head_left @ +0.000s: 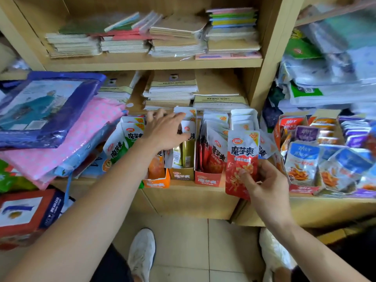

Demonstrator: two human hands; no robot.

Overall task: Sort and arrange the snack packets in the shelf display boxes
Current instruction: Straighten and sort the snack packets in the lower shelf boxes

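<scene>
1. Bare forearms come in from the bottom edge, with white shoes [142, 255] on the tiles between them.
2. Left hand [164, 133]: fingers splayed and nearly straight over the packet tops above the orange box [157, 182] and gold box [182, 175]. It covers those packets and is closed round nothing.
3. Right hand [266, 180]: curled fingers pinch the lower half of a red packet [242, 157], hiding part of its picture.
4. That packet stands upright with its long axis vertical, top edge up and printed face to the camera. It is held at the shelf [187, 188] front, just right of the red box [207, 179].
5. Its face reads 魔芋爽 in black under a red oval logo, with a yellow "20" corner flash. The box fronts carry the same characters.
6. Green packets [120, 147] lean at the left, and blue packets [303, 159] lie at the right — the far right is blurred.
</scene>
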